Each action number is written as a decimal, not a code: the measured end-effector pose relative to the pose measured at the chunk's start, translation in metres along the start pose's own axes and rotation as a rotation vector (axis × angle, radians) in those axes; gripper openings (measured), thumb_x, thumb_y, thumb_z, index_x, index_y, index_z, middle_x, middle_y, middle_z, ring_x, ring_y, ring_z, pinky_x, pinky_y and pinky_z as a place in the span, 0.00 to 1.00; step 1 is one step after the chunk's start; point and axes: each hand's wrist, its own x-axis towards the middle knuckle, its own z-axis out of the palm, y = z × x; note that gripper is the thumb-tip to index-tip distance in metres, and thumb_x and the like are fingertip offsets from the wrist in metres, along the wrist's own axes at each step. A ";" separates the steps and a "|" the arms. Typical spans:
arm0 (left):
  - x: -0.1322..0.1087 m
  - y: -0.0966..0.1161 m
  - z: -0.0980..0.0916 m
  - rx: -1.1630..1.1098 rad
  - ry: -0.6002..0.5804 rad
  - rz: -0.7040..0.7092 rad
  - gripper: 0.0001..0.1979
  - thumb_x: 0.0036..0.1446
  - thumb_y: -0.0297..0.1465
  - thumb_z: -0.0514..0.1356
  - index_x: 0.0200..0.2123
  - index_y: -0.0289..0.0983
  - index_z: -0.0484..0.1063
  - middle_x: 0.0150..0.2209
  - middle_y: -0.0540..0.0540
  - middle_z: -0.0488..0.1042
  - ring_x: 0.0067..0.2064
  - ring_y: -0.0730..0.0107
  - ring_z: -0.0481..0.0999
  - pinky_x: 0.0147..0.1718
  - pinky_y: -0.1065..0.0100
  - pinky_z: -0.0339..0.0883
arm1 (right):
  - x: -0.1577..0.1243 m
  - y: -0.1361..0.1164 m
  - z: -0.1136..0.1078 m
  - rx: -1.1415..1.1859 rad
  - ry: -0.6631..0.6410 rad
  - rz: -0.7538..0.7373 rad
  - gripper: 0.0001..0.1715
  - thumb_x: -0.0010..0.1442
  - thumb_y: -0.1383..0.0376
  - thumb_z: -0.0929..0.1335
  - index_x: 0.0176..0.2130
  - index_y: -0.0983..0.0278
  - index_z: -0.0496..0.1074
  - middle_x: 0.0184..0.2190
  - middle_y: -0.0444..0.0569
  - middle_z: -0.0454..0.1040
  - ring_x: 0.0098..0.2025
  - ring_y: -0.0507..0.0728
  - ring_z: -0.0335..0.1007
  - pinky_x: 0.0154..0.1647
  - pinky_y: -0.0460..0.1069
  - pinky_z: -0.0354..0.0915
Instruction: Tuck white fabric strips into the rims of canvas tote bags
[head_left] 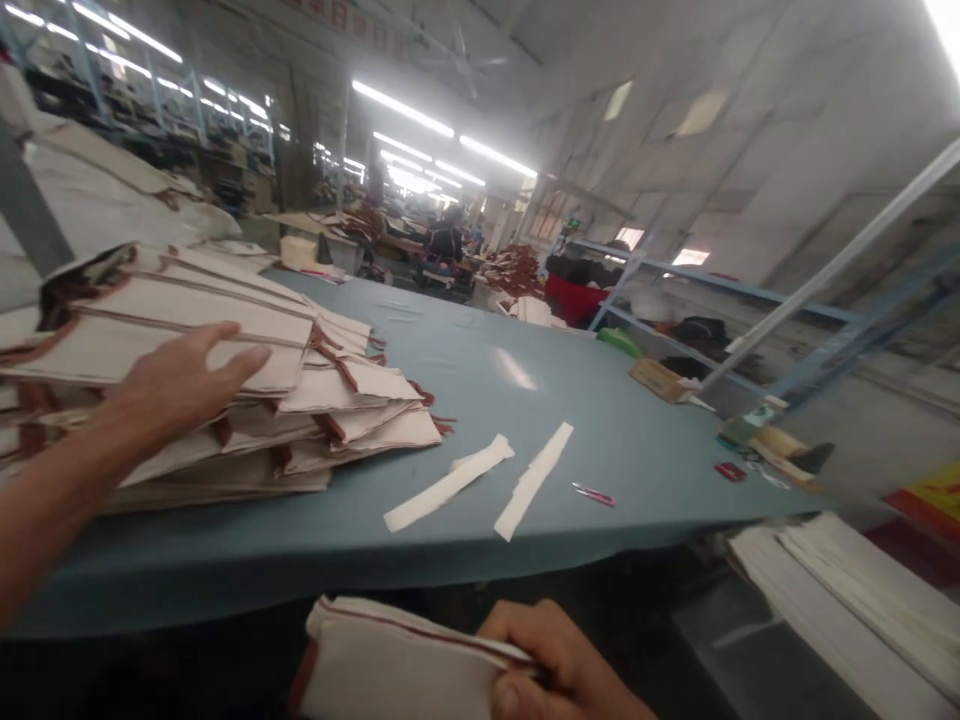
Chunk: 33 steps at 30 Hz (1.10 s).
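My left hand (180, 375) reaches over the pile of cream fabric pieces with brown edging (217, 305) on the left of the table. Its fingers are spread, and whether they touch the top piece I cannot tell. Below the table's front edge, my right hand (559, 655) grips a cream fabric piece with brown edging (405, 655) by its right end, thumb on the near face. Two pale strips, a left strip (450, 483) and a right strip (534, 482), lie on the table between the pile and a small pair of thread snips (594, 494).
A blue-green cover drapes the table (480, 370). Toward its right end are a cardboard box (658, 380), a bottle (754, 420) and a small red item (730, 471). White sheets (847, 610) are stacked at lower right. Farther back, a person (444, 240) sits among workbenches.
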 end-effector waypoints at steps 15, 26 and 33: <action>-0.304 -0.029 0.033 -0.478 0.014 -0.245 0.19 0.72 0.51 0.67 0.54 0.49 0.90 0.60 0.45 0.90 0.59 0.48 0.91 0.59 0.59 0.87 | 0.066 0.015 0.066 -0.290 0.060 -0.670 0.26 0.86 0.52 0.60 0.46 0.57 0.82 0.31 0.48 0.86 0.28 0.57 0.84 0.31 0.48 0.71; -0.323 -0.032 0.047 -0.459 -0.047 -0.424 0.24 0.67 0.56 0.65 0.47 0.44 0.89 0.45 0.44 0.92 0.48 0.46 0.93 0.48 0.59 0.89 | 0.062 0.037 0.114 -0.354 0.215 -0.741 0.13 0.84 0.66 0.63 0.50 0.61 0.77 0.30 0.46 0.85 0.26 0.56 0.83 0.31 0.50 0.71; -0.317 -0.028 0.010 -0.550 -0.395 -0.401 0.21 0.70 0.53 0.64 0.45 0.46 0.90 0.42 0.44 0.91 0.43 0.48 0.90 0.43 0.61 0.88 | 0.038 0.051 0.119 -0.208 0.040 -0.608 0.25 0.84 0.46 0.62 0.45 0.58 0.78 0.30 0.45 0.82 0.28 0.57 0.81 0.32 0.50 0.71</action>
